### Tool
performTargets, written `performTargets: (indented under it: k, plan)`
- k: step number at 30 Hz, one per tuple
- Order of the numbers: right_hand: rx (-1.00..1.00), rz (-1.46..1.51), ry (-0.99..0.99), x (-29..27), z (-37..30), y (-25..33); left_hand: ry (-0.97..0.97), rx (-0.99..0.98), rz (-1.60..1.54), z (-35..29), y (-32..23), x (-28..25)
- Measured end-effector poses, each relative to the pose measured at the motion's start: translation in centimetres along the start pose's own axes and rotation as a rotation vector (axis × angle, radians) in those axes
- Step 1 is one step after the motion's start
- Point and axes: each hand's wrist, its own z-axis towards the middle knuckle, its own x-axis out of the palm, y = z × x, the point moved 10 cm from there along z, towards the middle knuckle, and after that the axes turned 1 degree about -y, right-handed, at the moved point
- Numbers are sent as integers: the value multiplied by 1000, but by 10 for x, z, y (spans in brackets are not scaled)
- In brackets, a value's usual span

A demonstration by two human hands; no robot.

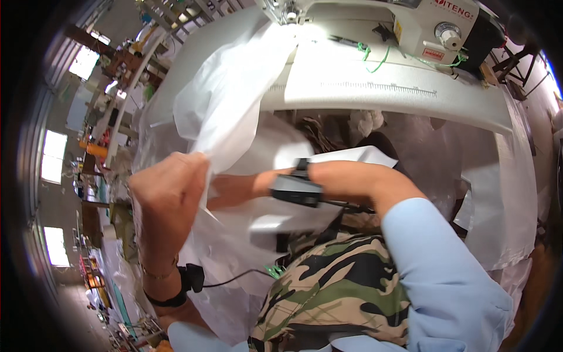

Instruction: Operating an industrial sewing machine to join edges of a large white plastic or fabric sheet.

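Note:
Thin white fabric [226, 105] runs from under the sewing machine head [291, 14] toward me and hangs down over my lap. My left hand [170, 190] is closed in a fist on the fabric's edge, left of the table front. My right arm crosses in front of my body, and my right hand [230, 190] is close beside the left one, against the fabric. It is blurred, and its fingers are hidden behind my left hand. Another white piece [358, 155] lies behind my right forearm.
The sewing machine body [437, 29] stands at the far right of the pale table [469, 100], which has a ruler scale along its front. Green thread [375, 58] and small dark tools [346, 41] lie near it. A cable [234, 276] runs from my left wrist strap.

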Motion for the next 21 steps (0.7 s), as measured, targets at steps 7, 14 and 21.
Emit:
performTargets:
  k: [7,14,21]
  plan:
    - [-9,224,-36,-7,32,-11,299,251,63,-7,-41,25]
    - [118,271,-441,-23,-56,-82,274,140,158,-92,4,103]
    - [-203,-249,-554,-20,-80,-48,148,169,21,-91,-25,114]
